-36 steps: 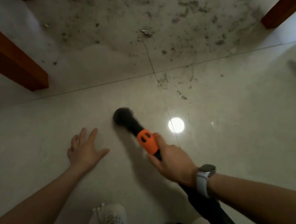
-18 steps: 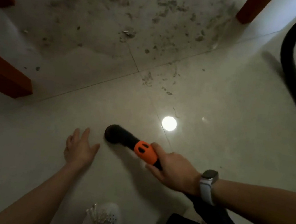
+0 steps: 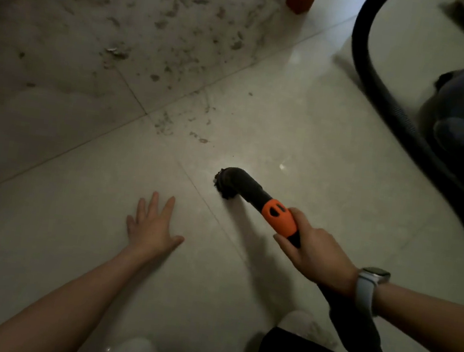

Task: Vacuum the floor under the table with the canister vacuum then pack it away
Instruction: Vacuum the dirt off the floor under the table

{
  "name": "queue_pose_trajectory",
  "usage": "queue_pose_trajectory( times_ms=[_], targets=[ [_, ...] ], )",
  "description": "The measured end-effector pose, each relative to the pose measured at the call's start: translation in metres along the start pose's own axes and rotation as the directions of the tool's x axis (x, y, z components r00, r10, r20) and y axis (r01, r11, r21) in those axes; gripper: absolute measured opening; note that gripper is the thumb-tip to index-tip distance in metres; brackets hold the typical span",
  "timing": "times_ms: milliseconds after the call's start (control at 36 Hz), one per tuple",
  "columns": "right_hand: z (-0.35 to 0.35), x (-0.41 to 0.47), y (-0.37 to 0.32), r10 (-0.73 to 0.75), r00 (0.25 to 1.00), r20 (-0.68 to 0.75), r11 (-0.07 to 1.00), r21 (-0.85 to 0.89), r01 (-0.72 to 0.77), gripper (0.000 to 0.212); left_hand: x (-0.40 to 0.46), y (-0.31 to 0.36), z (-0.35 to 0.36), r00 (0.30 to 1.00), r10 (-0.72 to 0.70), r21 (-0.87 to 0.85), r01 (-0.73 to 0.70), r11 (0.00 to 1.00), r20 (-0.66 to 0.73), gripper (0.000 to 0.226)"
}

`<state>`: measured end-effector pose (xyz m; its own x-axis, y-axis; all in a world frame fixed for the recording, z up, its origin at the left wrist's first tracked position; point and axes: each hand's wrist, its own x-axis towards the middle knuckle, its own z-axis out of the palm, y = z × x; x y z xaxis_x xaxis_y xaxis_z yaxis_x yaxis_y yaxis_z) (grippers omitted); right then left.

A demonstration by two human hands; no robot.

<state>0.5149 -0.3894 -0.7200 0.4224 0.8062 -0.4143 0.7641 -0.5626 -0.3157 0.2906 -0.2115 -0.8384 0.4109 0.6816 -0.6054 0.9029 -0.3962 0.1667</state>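
vacuum nozzle points upper-left, brush on floor | right hand grips it | left hand flat, fingers spread

The scene is dim and grainy, with the floor brightest from the centre toward one o'clock, where a soft glare patch and a small bright glint lie on the glossy tiles. A broad shadow darkens the floor from nine to twelve o'clock, and the nozzle and right hand cast a soft shadow toward six o'clock. Wide-angle bending curves the hose at two o'clock, and the edges at three and five o'clock are smeared with blur.
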Motion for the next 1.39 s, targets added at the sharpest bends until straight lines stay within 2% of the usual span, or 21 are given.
queue_pose_trajectory(
  times_ms=[111, 222, 278, 389, 444, 556, 833, 1389],
  targets=[
    [-0.004, 0.025, -0.011, 0.026, 1.0, -0.01, 0.999, 0.044, -0.026, 0.049, 0.002, -0.01, -0.005, 1.0, -0.017, 0.02, 0.017, 1.0, -0.01, 0.097],
    [-0.015, 0.057, -0.022, 0.106, 0.994, -0.032, 0.971, 0.217, -0.097, 0.043, 0.002, -0.014, -0.007, 0.998, -0.062, -0.005, 0.062, 0.998, -0.024, 0.101],
    [-0.014, 0.066, -0.032, 0.091, 0.996, -0.007, 0.962, 0.26, -0.086, 0.043, 0.003, -0.013, -0.008, 0.997, -0.071, -0.006, 0.071, 0.997, -0.019, 0.103],
    [-0.003, 0.07, -0.046, -0.008, 0.999, 0.053, 0.973, 0.23, -0.005, 0.043, 0.008, -0.012, -0.011, 0.996, -0.09, -0.022, 0.089, 0.996, -0.011, 0.106],
    [-0.006, 0.075, -0.041, 0.012, 0.998, 0.056, 0.968, 0.249, -0.026, 0.046, 0.01, -0.012, -0.013, 0.995, -0.099, -0.028, 0.098, 0.995, -0.011, 0.106],
    [-0.017, 0.091, -0.031, 0.093, 0.995, 0.046, 0.916, 0.388, -0.103, 0.044, 0.014, -0.01, -0.017, 0.993, -0.114, -0.052, 0.114, 0.992, -0.011, 0.107],
    [-0.03, 0.134, -0.031, 0.101, 0.991, 0.089, 0.794, 0.593, -0.134, 0.034, 0.027, -0.014, -0.033, 0.993, -0.113, -0.06, 0.114, 0.992, 0.025, 0.112],
    [-0.052, 0.175, 0.017, 0.292, 0.956, -0.027, 0.66, 0.729, -0.181, 0.03, 0.062, -0.002, -0.053, 0.984, -0.122, -0.034, 0.127, 0.991, 0.126, 0.127]
  ],
)
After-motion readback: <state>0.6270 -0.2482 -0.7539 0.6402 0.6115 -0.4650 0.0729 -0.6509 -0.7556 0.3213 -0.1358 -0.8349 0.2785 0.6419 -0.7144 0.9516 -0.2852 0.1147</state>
